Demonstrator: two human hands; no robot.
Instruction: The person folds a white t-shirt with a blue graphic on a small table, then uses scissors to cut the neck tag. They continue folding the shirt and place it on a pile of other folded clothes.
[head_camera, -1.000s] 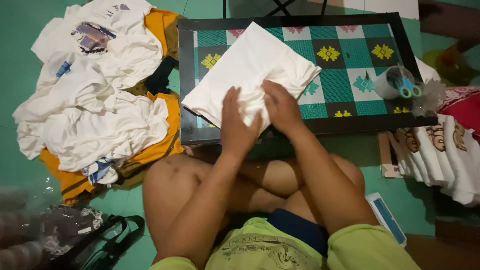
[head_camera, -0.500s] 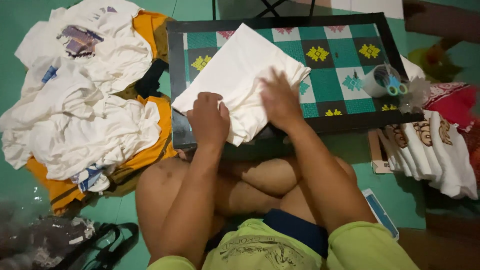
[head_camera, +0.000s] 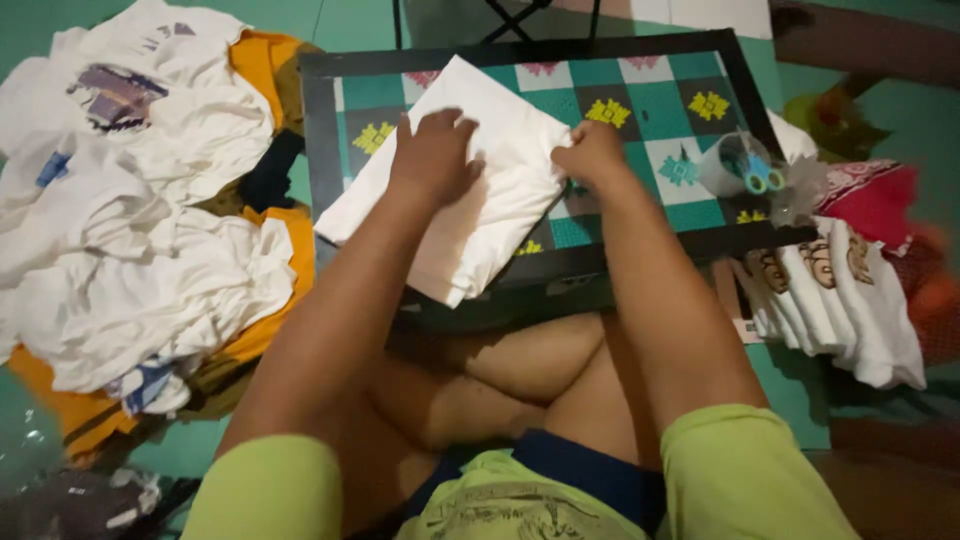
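Note:
A folded white garment (head_camera: 470, 215) lies slantwise on a low table (head_camera: 640, 105) with a green, white and black patterned top, its near corner hanging over the front edge. My left hand (head_camera: 432, 155) presses flat on the middle of the cloth. My right hand (head_camera: 592, 158) grips the cloth's right edge with curled fingers. My crossed bare legs sit just below the table.
A heap of white shirts (head_camera: 130, 230) on orange cloth fills the floor at the left. A stack of folded printed shirts (head_camera: 840, 295) lies at the right. A clear cup with blue-handled scissors (head_camera: 745, 165) stands on the table's right edge. Clear plastic bags (head_camera: 60, 490) lie bottom left.
Both hands have slid from the garment's near edge up onto it: the left to its middle, the right to its right edge. The cloth now lies more compact.

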